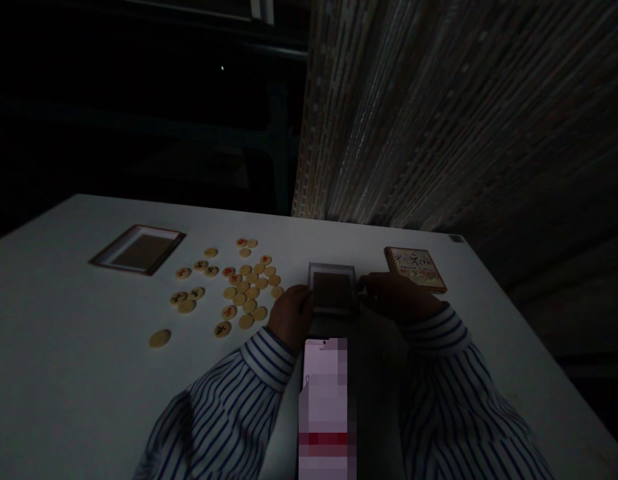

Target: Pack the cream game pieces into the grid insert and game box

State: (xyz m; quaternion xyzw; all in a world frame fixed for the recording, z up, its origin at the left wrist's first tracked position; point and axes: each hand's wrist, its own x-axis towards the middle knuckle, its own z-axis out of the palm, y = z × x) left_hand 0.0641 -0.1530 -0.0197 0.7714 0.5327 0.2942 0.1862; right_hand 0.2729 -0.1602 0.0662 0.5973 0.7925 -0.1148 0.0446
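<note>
A small open box (333, 268) with a pale rim and a dark brown inside lies in front of me. My left hand (291, 317) grips its left side with curled fingers. At its right side, the bent fingers of my right hand (401, 298) close on the edge; the dim light blurs their exact contact. Left of the box, several round wooden xiangqi pieces (243, 287) lie scattered, some with red or black characters facing up, others blank. A phone (323, 393) with a lit screen lies just below the box, between my forearms.
A second shallow open box (143, 251) with a red-brown border sits at the far left of the white table (89, 400). Behind my right hand is a flat printed box (417, 269). Tall stacked sheet-like material (389, 113) rises beyond the table's back edge. The room is dark.
</note>
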